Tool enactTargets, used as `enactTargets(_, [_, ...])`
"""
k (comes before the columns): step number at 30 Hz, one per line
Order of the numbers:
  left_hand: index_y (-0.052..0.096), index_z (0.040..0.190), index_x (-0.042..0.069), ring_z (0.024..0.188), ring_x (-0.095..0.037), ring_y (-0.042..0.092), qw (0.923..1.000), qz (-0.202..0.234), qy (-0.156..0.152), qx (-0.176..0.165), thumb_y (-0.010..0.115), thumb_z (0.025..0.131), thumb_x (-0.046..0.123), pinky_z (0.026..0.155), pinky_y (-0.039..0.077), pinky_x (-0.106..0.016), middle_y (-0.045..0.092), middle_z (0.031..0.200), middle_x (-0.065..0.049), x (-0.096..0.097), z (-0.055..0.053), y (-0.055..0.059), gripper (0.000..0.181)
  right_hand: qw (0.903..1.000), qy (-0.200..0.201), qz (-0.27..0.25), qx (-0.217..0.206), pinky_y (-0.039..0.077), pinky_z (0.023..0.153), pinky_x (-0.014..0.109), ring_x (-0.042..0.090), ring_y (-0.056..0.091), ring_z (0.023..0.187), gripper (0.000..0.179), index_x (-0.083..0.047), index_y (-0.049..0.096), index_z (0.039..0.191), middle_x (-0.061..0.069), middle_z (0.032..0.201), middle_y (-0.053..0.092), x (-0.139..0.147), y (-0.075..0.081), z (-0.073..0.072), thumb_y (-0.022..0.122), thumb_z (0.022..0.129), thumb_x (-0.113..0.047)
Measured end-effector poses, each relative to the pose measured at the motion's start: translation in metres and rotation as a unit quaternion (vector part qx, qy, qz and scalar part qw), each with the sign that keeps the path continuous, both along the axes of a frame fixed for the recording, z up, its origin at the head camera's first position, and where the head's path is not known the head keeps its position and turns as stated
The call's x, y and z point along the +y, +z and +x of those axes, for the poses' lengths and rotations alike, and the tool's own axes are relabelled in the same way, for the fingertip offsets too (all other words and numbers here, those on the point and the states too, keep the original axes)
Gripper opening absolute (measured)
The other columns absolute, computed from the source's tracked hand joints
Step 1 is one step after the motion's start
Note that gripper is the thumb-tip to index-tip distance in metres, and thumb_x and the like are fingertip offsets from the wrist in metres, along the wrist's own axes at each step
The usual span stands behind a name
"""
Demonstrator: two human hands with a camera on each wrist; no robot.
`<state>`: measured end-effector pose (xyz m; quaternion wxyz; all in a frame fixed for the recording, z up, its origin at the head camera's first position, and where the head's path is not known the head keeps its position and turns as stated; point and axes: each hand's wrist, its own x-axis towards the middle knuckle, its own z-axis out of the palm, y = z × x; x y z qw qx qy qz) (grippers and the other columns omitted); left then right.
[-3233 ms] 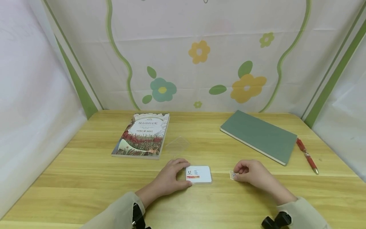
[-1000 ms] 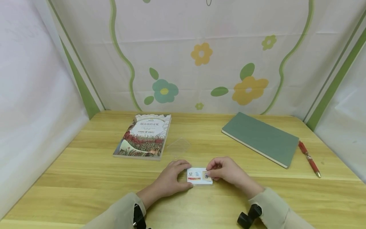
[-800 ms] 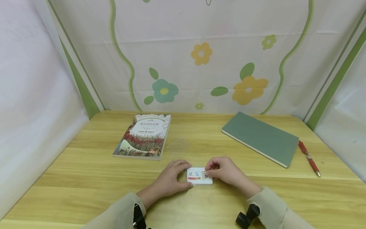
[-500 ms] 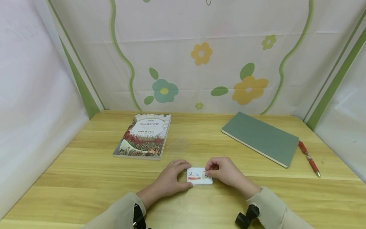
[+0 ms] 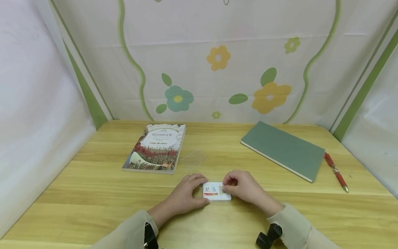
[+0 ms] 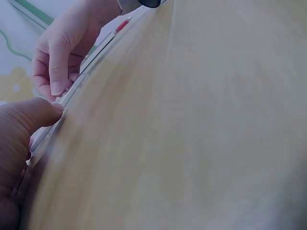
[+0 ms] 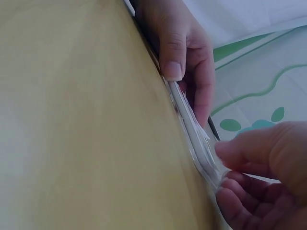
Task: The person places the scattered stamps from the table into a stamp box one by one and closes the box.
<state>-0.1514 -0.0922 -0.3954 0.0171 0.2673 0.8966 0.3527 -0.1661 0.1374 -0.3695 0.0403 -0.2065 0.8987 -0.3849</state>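
Observation:
In the head view, my left hand [image 5: 185, 193] grips a flat white card box [image 5: 216, 197] with printed labels, thumb on its near edge and fingers on its far edge. It lies flat on the table, and its clear rim and thin layers on top show in the right wrist view. My right hand [image 5: 245, 186] is at the box's right end. Between its thumb and index finger it pinches a small square beige picture piece [image 5: 221, 190], which overlaps the printed face. The fingers hide the right part of that piece.
A clear plastic lid [image 5: 194, 159] lies behind the box. An illustrated book [image 5: 157, 148] is at the back left of the wooden table [image 5: 93, 207]. At the back right are a green notebook [image 5: 283, 148] and a red pen [image 5: 337, 173]. A flower-printed curtain [image 5: 192, 41] hangs behind.
My right hand has moved left from the bare table and brought the square picture piece over the box's right end. Within the last second it shifts slightly left. My left hand keeps its grip.

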Motion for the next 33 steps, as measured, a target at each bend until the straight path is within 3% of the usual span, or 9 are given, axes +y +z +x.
enactTargets(5, [0.055,0.126,0.010,0.119,-0.022,0.046,0.9993,0.025,-0.013,-0.023,0.074,0.073,0.034,0.101,0.037,-0.046,0.052,0.129,-0.003,-0.002,-0.003,0.004,0.062,0.9979,-0.028,-0.024,-0.054,0.045,0.059,0.023,0.013,0.051,0.071,0.004,-0.012,0.066,0.081,-0.001,0.075,0.059,0.005,0.012,-0.006,0.068,0.082,-0.015])
enactTargets(9, [0.053,0.128,0.008,0.113,-0.024,0.051,0.9951,0.072,-0.016,-0.065,0.073,0.077,0.032,0.096,0.042,-0.045,0.054,0.125,-0.008,-0.007,-0.010,0.013,0.059,0.9975,-0.028,-0.026,-0.060,0.046,0.065,0.026,0.015,0.052,0.075,0.007,-0.011,0.066,0.085,0.000,0.080,0.061,0.007,0.023,-0.018,0.065,0.085,-0.018])
enactTargets(12, [0.050,0.131,0.008,0.110,-0.028,0.053,0.9943,0.079,0.006,-0.071,0.070,0.080,0.029,0.091,0.047,-0.045,0.053,0.126,-0.011,-0.011,-0.017,0.025,0.058,0.9985,-0.009,-0.020,-0.050,0.047,0.066,0.028,0.015,0.053,0.076,0.010,-0.011,0.067,0.088,0.001,0.083,0.062,0.007,0.028,-0.033,0.066,0.085,-0.020])
enactTargets(16, [0.049,0.131,0.007,0.111,-0.032,0.052,0.9978,0.035,0.055,-0.014,0.071,0.080,0.023,0.091,0.047,-0.045,0.051,0.131,-0.013,-0.014,-0.030,0.042,0.058,0.9989,0.035,-0.010,-0.030,0.047,0.064,0.027,0.014,0.053,0.075,0.010,-0.010,0.067,0.089,0.000,0.083,0.063,0.001,0.034,-0.055,0.067,0.084,-0.019])
enactTargets(18, [0.050,0.130,0.006,0.113,-0.032,0.052,0.9964,0.002,0.083,0.018,0.072,0.078,0.022,0.092,0.046,-0.045,0.051,0.131,-0.014,-0.016,-0.038,0.047,0.059,0.9980,0.060,-0.003,-0.020,0.048,0.066,0.027,0.014,0.055,0.075,0.013,-0.008,0.067,0.092,0.000,0.084,0.064,-0.004,0.037,-0.066,0.068,0.083,-0.018])
enactTargets(20, [0.050,0.130,0.005,0.117,-0.031,0.050,0.9942,-0.026,0.101,0.028,0.073,0.078,0.024,0.096,0.044,-0.045,0.051,0.131,-0.015,-0.018,-0.046,0.048,0.060,0.9968,0.077,0.011,-0.018,0.049,0.069,0.028,0.013,0.056,0.078,0.017,-0.006,0.067,0.096,0.002,0.087,0.065,-0.009,0.039,-0.076,0.068,0.083,-0.017])
enactTargets(26, [0.045,0.134,0.004,0.116,-0.031,0.050,0.9909,-0.054,0.123,-0.006,0.074,0.076,0.029,0.097,0.043,-0.046,0.048,0.134,-0.014,-0.021,-0.057,0.045,0.069,0.9885,0.118,0.093,-0.021,0.048,0.081,0.033,0.015,0.056,0.089,0.036,-0.006,0.062,0.115,0.008,0.101,0.064,-0.022,0.038,-0.102,0.069,0.082,-0.019])
enactTargets(33, [0.042,0.137,0.003,0.120,-0.031,0.047,0.9793,-0.120,0.154,-0.053,0.072,0.075,0.038,0.100,0.040,-0.046,0.048,0.133,-0.016,-0.012,-0.065,0.042,0.078,0.9733,0.150,0.164,-0.055,0.046,0.076,0.029,0.016,0.052,0.085,0.061,-0.006,0.050,0.131,0.005,0.095,0.058,-0.037,0.029,-0.125,0.075,0.077,-0.021])
